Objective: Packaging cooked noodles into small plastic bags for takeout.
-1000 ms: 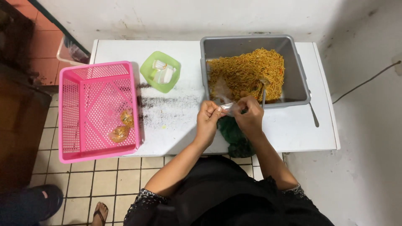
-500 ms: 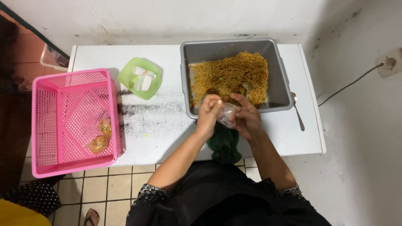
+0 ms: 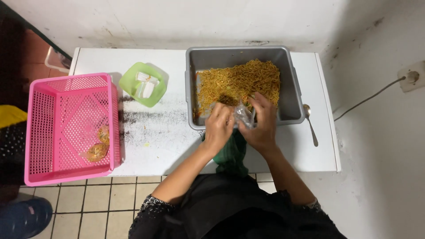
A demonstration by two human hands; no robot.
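Both hands, left hand (image 3: 219, 126) and right hand (image 3: 262, 124), pinch a small clear plastic bag (image 3: 244, 116) over the near rim of the grey tub (image 3: 287, 75); noodles (image 3: 239, 82) just beyond could spill if the thin bag slips.

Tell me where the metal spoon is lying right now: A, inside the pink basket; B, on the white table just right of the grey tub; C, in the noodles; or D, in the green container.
B: the spoon lies flat on the bare white table, beside the right wall of the grey tub, outside it.
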